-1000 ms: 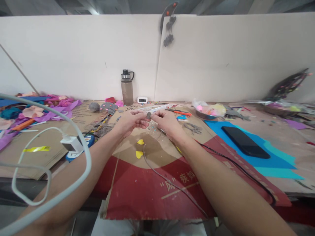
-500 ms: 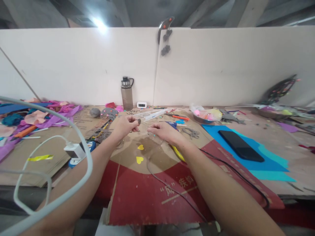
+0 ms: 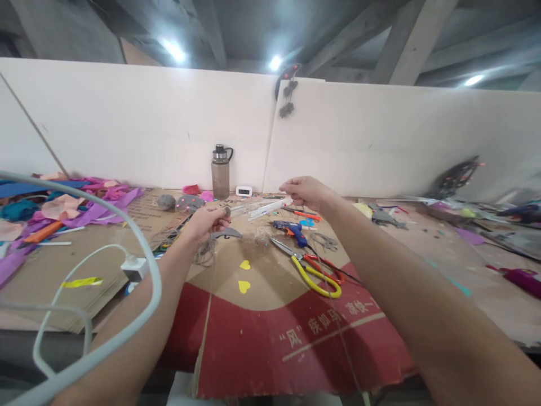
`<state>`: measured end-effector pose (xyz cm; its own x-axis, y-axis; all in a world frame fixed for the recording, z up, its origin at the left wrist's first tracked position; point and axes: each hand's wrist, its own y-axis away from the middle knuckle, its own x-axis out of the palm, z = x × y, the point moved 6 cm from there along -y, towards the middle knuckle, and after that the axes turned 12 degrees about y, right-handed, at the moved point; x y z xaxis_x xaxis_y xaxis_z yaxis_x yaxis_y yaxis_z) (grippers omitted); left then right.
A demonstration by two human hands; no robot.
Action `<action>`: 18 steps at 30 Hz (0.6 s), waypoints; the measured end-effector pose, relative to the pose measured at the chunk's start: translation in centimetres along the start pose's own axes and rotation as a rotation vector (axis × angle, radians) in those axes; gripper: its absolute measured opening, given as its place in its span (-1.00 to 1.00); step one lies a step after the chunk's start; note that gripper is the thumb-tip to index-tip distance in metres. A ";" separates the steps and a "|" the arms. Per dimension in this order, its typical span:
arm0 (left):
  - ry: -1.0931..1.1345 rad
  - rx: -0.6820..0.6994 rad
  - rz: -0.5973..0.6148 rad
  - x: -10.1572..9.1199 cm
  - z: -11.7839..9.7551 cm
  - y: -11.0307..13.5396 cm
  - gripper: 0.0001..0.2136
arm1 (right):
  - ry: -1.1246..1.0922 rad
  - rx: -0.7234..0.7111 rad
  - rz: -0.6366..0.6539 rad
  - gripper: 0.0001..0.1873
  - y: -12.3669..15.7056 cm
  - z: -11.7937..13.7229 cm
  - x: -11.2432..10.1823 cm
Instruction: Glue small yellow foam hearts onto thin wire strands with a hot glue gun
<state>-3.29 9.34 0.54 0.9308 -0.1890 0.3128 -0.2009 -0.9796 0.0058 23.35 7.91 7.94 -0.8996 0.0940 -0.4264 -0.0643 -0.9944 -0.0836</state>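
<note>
My left hand (image 3: 210, 221) is closed in a pinch on a small dark grey piece (image 3: 228, 212) at its fingertips. Just below it lies a grey curved piece (image 3: 227, 232), with tangled grey yarn (image 3: 204, 255) beside the wrist. Raised to the right, my right hand (image 3: 307, 193) has its thumb and fingers pressed together; what they hold is too small to make out. A thin grey strand (image 3: 347, 352) runs down the cardboard (image 3: 240, 344) below that arm. Two yellow paper hearts (image 3: 244, 287) lie between my forearms.
Scissors (image 3: 318, 283) with red and yellow handles lie by a blue glue gun (image 3: 291, 230). A bottle (image 3: 220, 176) and a small white clock (image 3: 244, 191) stand at the wall. White cable (image 3: 154, 282) loops across the left foreground; coloured scraps (image 3: 63, 204) are heaped far left.
My right hand has moved up and right, away from my left hand, which has shifted slightly left. The scissors and glue gun are uncovered; the phone at right is hidden behind my arm.
</note>
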 end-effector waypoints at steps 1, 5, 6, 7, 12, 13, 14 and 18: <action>0.042 -0.008 -0.005 -0.1 -0.1 0.0 -0.89 | 0.008 -0.006 -0.026 -0.75 -0.8 0.5 -0.4; 0.212 -0.018 -0.088 -0.8 -0.5 0.2 -0.95 | 0.013 -0.066 -0.105 -0.78 -3.1 1.6 -1.3; 0.228 -0.019 -0.109 -0.9 -0.4 0.2 -0.95 | 0.044 -0.084 -0.128 -0.80 -3.4 1.5 -1.3; 0.222 -0.021 -0.113 -0.9 -0.4 0.2 -0.95 | 0.103 -0.091 -0.148 -0.81 -3.6 1.1 -1.1; 0.079 -0.108 -0.035 0.2 0.7 0.2 -0.92 | 0.443 -0.034 -0.105 -0.82 -3.4 -3.7 1.1; 0.071 -0.133 -0.024 0.4 1.0 0.3 -0.92 | 0.479 -0.035 -0.091 -0.83 -3.2 -4.6 1.6; 0.073 -0.154 -0.010 0.6 1.1 0.4 -0.92 | 0.515 -0.041 -0.081 -0.84 -3.0 -5.3 2.0; 0.083 -0.250 0.015 0.9 1.8 0.8 -0.91 | 0.628 -0.108 -0.147 -0.82 -2.0 -6.2 1.8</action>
<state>-2.03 8.30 -0.85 0.9010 -0.1872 0.3914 -0.2936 -0.9273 0.2322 24.56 10.37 1.75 -0.4594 0.2714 -0.8457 -0.0943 -0.9617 -0.2574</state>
